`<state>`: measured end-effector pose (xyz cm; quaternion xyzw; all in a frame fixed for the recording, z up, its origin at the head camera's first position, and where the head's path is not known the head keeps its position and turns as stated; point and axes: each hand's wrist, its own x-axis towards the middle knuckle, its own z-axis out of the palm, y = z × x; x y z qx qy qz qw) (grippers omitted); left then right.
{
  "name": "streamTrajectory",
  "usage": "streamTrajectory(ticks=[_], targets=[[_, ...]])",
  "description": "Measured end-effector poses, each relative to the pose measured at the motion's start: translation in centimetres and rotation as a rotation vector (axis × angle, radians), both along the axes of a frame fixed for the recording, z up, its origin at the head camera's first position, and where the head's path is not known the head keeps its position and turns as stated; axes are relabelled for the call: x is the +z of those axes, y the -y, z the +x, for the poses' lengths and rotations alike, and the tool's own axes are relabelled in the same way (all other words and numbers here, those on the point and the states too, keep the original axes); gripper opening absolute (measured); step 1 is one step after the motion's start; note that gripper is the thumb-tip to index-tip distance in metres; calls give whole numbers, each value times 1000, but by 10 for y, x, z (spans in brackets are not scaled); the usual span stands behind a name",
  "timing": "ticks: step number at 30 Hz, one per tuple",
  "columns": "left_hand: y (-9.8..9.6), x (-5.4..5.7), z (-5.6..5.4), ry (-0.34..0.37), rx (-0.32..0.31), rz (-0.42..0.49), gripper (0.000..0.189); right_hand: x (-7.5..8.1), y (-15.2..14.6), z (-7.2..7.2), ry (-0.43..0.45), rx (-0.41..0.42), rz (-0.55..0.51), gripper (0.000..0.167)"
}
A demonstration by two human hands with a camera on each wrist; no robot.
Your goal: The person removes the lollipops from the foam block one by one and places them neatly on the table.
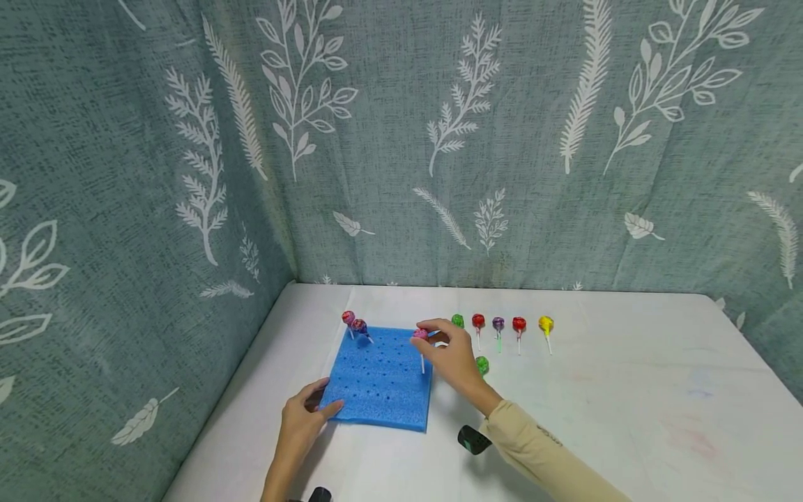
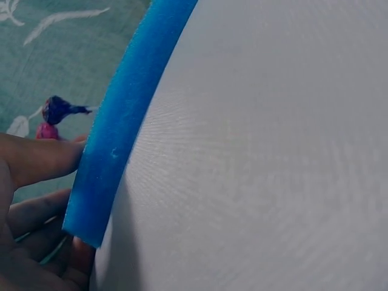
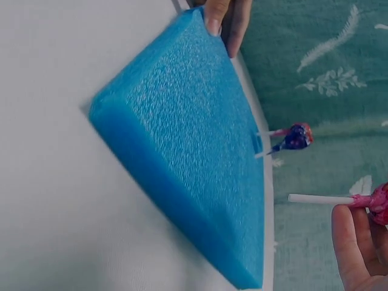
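Observation:
A blue foam board (image 1: pixel 376 380) dotted with small holes lies on the white table. My left hand (image 1: pixel 302 420) holds its near left corner, thumb on top and the other fingers at the side, partly hidden in the left wrist view. Over the board's right part, my right hand (image 1: pixel 456 357) pinches a pink lollipop (image 1: pixel 419 335) by its wrapped head. In the right wrist view its white stick (image 3: pixel 321 199) points away from the fingers, with the tip apart from the foam. At the far left corner, a pink-red lollipop (image 1: pixel 348 318) and a dark blue lollipop (image 1: pixel 360 326) stand tilted in the foam.
Right of the board lie a green lollipop (image 1: pixel 458 321), a red one (image 1: pixel 478 321), a purple one (image 1: pixel 498 324), another red one (image 1: pixel 519 325) and a yellow one (image 1: pixel 546 325). A second green lollipop (image 1: pixel 482 364) is partly behind my right wrist. Patterned curtain (image 1: pixel 389 139) borders the table.

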<state>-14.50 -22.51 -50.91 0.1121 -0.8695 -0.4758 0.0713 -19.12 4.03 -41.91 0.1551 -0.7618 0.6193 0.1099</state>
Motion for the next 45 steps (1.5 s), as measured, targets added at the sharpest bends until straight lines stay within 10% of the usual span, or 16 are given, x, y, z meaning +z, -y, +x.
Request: streamTrajectory(ticks=[20, 39, 45], targets=[[-1, 0, -2, 28, -14, 10, 57, -6, -34, -6, 32, -66, -11, 23], [1, 2, -2, 33, -23, 7, 58, -48, -72, -25, 68, -139, -13, 23], [0, 1, -2, 32, -21, 5, 57, -27, -79, -11, 110, -152, 9, 23]])
